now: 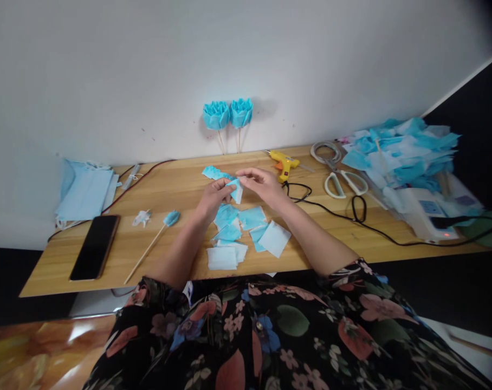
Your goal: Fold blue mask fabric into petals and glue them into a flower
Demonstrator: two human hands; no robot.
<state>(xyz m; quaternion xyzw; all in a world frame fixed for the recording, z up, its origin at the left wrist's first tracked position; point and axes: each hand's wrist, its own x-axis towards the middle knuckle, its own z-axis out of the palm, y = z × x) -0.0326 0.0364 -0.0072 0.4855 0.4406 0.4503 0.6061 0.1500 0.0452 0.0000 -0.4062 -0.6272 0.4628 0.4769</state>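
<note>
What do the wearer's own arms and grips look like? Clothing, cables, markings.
Left grip and right grip: human hands, no gloves. Left forearm and right forearm: bare, no watch, cables or markings visible. Left sleeve and right sleeve: black floral print with pinkish-red, blue and green. Any rings: too small to tell.

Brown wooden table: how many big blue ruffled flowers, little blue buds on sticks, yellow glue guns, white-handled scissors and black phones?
Big blue flowers: 2
Little blue bud: 1
Yellow glue gun: 1
White-handled scissors: 1
Black phone: 1
Total: 6
</note>
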